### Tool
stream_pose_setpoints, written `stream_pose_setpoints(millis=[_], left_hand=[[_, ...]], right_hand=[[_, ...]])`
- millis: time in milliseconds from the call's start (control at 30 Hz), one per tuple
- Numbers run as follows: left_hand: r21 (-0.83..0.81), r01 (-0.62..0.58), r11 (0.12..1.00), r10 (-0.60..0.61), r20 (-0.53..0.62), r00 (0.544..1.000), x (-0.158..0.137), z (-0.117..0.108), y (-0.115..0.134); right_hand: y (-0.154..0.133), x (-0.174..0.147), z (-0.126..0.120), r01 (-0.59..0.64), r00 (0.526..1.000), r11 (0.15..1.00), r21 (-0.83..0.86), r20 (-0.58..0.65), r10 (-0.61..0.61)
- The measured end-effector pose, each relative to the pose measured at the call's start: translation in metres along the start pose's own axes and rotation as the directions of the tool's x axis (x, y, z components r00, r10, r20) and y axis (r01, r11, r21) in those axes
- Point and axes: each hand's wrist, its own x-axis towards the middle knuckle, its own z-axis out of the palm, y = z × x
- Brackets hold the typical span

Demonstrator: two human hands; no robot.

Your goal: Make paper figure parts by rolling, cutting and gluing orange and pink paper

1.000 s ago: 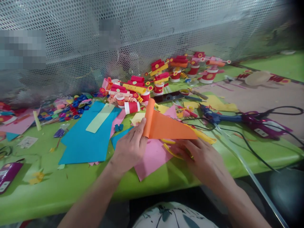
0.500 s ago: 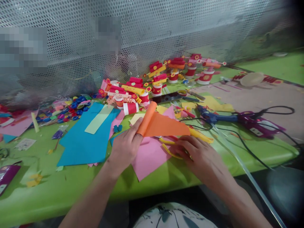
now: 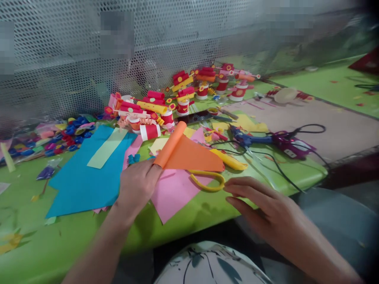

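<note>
My left hand (image 3: 139,187) is closed on a partly rolled sheet of orange paper (image 3: 198,156), gripping the lower end of its tube. The loose side of the sheet spreads flat to the right. Beneath it lies a pink sheet (image 3: 174,197). A yellow loop (image 3: 222,185) that looks like a scissors handle rests at the edge of the pink sheet, its other end hidden under the orange paper. Just right of that loop, my right hand (image 3: 260,209) hovers with fingers stretched and thumb apart, holding nothing. Large blue sheets (image 3: 85,181) with a pale green strip (image 3: 108,148) lie to the left.
Red-and-white cup models (image 3: 182,106) with paper rolls line the mesh wall. A blue glue gun (image 3: 251,139) and a purple box (image 3: 293,146) with black cables occupy the right. Colourful caps (image 3: 71,132) are heaped at left. The green table's (image 3: 177,232) front edge is near me.
My right hand has drawn away from the yellow loop toward me and right, and its fingers have straightened. My left hand keeps its hold on the orange paper. The camera view has turned right.
</note>
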Motion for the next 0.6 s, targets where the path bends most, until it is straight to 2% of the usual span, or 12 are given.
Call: stream_pose_setpoints(millis=[100, 167, 200, 233, 267, 300, 367, 433, 600], left_hand=[[-0.014, -0.047, 0.999, 0.047, -0.007, 0.999, 0.0, 0.0, 0.002], [-0.015, -0.091, 0.996, 0.09, -0.008, 0.996, 0.002, -0.001, 0.005], [-0.015, -0.109, 0.994, 0.108, -0.011, 0.994, 0.003, -0.002, 0.006], [-0.013, -0.121, 0.993, 0.12, -0.011, 0.993, 0.004, -0.003, 0.007], [-0.012, -0.127, 0.992, 0.127, -0.011, 0.992, 0.005, -0.003, 0.009], [-0.012, -0.13, 0.991, 0.13, -0.009, 0.991, 0.005, -0.004, 0.01], [-0.018, -0.126, 0.992, 0.126, -0.007, 0.992, 0.006, -0.003, 0.012], [-0.029, -0.123, 0.992, 0.123, -0.005, 0.992, 0.006, -0.002, 0.013], [-0.047, -0.125, 0.991, 0.126, 0.021, 0.992, 0.007, -0.001, 0.013]], right_hand=[[0.019, -0.007, -0.03, -0.003, 0.999, 1.0, -0.002, -0.039, 0.003], [0.049, -0.004, -0.045, -0.106, 0.991, 0.98, -0.167, -0.104, 0.089], [0.067, 0.0, -0.051, -0.17, 0.98, 0.943, -0.286, -0.153, 0.13], [0.086, 0.006, -0.054, -0.248, 0.966, 0.872, -0.423, -0.172, 0.191], [0.105, 0.014, -0.055, -0.307, 0.951, 0.775, -0.552, -0.145, 0.273], [0.123, 0.024, -0.055, -0.321, 0.943, 0.741, -0.589, -0.127, 0.308], [0.153, 0.044, -0.051, -0.294, 0.944, 0.718, -0.632, -0.071, 0.324], [0.172, 0.061, -0.044, -0.221, 0.944, 0.711, -0.668, 0.035, 0.327], [0.19, 0.083, -0.035, -0.144, 0.911, 0.685, -0.714, 0.174, 0.374]])
